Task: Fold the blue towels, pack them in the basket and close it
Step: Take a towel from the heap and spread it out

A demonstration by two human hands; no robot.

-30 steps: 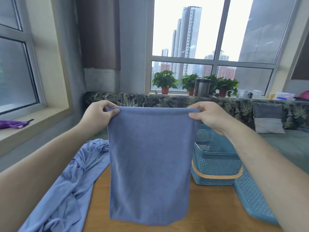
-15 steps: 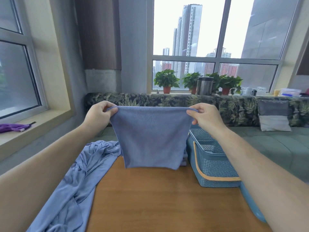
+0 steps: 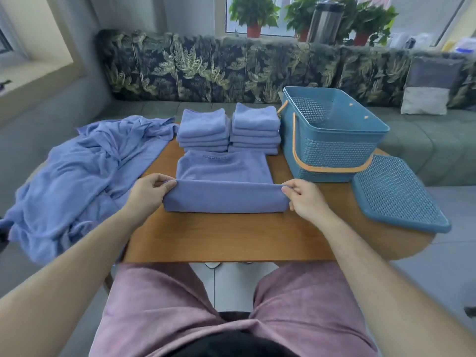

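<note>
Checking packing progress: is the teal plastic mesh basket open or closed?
Open. The teal plastic mesh basket has no lid on; its teal mesh lid lies beside it on the wooden table.

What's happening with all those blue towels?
A person is sitting at a wooden table folding a blue towel. The left hand and right hand each pinch one end of the fold nearest them. Two stacks of folded towels wait behind it. The basket stands open on the right, with its lid lying off beside it. A heap of blue cloth is draped over the table's left side.
</note>
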